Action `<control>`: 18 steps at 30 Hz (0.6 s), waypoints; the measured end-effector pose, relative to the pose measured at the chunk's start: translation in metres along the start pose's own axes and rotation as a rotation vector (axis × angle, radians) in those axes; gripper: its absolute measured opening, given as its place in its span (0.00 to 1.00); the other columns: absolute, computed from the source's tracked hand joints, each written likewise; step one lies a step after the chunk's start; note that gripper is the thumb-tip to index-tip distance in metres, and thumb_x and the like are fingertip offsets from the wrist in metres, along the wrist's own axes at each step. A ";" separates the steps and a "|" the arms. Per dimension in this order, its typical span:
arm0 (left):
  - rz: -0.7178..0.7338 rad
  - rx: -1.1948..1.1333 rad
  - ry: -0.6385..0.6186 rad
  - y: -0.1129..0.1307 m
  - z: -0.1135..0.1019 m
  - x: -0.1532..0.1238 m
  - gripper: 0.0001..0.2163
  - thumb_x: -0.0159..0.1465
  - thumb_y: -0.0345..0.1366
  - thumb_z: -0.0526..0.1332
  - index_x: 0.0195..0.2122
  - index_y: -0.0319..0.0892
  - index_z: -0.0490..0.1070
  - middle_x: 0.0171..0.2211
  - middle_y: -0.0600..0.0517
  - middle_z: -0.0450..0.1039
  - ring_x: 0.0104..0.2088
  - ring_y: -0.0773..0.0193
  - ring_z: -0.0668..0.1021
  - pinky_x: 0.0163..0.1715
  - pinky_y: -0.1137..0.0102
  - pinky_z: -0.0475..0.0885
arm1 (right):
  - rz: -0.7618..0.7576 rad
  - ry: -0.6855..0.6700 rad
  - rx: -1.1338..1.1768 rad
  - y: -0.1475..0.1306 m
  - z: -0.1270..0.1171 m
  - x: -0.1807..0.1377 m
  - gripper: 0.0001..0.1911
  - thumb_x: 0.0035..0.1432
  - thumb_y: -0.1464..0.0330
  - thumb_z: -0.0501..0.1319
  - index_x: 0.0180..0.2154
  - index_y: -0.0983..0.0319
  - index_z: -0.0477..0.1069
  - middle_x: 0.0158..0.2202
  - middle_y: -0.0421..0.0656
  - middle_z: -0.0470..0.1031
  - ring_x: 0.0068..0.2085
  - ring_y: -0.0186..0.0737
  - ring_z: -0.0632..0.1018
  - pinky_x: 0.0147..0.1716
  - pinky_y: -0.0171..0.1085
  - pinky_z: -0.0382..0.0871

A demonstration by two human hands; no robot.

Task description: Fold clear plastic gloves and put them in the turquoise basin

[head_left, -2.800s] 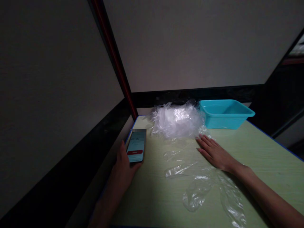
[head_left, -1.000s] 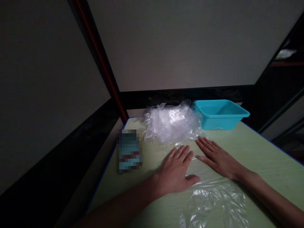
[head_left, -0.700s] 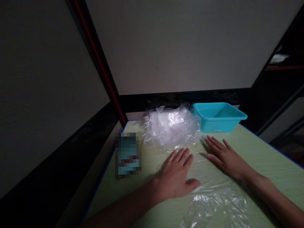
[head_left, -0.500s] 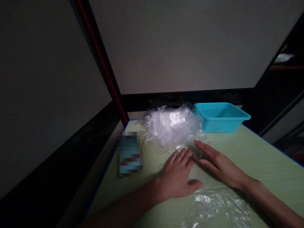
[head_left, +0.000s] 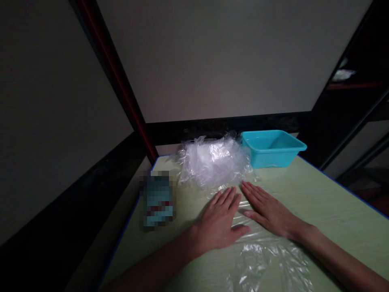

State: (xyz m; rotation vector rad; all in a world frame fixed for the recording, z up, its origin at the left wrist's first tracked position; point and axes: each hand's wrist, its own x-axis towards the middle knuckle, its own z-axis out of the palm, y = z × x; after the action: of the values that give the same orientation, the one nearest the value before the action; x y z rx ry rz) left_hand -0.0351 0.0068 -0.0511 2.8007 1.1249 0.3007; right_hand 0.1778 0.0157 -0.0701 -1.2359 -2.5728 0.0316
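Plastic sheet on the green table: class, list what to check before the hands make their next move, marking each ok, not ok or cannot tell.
1. Both hands flat on the plastic sheet: ok; the left hand and right hand lie palm down, side by side.
2. Sheet free of wrinkles: not ok; creases show near the front.
3. Sheet separate from the pile of plastic: cannot tell; the edges blend.
4. Hands clear of the blue tub: ok; it stands at the back of the table.
5. Nothing touching the phone: ok; it lies by the left edge.
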 end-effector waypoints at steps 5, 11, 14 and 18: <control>-0.051 0.051 -0.008 -0.014 -0.003 -0.001 0.33 0.63 0.55 0.42 0.61 0.34 0.45 0.63 0.43 0.42 0.63 0.59 0.46 0.59 0.63 0.46 | 0.058 -0.025 -0.014 0.014 -0.005 -0.003 0.35 0.61 0.53 0.46 0.63 0.62 0.38 0.63 0.49 0.45 0.62 0.47 0.49 0.58 0.50 0.50; -0.071 0.046 -0.040 -0.013 -0.005 0.002 0.37 0.61 0.57 0.44 0.61 0.31 0.44 0.63 0.40 0.41 0.63 0.58 0.47 0.59 0.64 0.46 | 0.058 -0.082 -0.027 0.032 -0.012 -0.007 0.36 0.61 0.52 0.45 0.63 0.64 0.39 0.63 0.50 0.43 0.62 0.48 0.48 0.58 0.50 0.49; -0.077 0.041 -0.041 -0.012 -0.006 0.003 0.39 0.59 0.58 0.47 0.61 0.31 0.44 0.63 0.40 0.42 0.62 0.57 0.47 0.59 0.63 0.46 | 0.059 -0.085 -0.022 0.038 -0.013 -0.009 0.36 0.61 0.52 0.46 0.63 0.64 0.38 0.64 0.50 0.42 0.62 0.47 0.47 0.59 0.50 0.47; -0.082 0.041 -0.033 -0.013 -0.006 0.003 0.39 0.58 0.58 0.49 0.61 0.33 0.44 0.63 0.41 0.42 0.62 0.57 0.47 0.59 0.63 0.46 | 0.081 -0.087 -0.031 0.050 -0.015 -0.017 0.35 0.61 0.52 0.46 0.63 0.60 0.35 0.64 0.47 0.42 0.62 0.47 0.46 0.58 0.52 0.45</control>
State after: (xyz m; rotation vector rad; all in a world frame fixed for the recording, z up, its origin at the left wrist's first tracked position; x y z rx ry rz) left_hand -0.0431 0.0180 -0.0475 2.7746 1.2485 0.2251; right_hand 0.2300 0.0329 -0.0665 -1.3787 -2.6045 0.0638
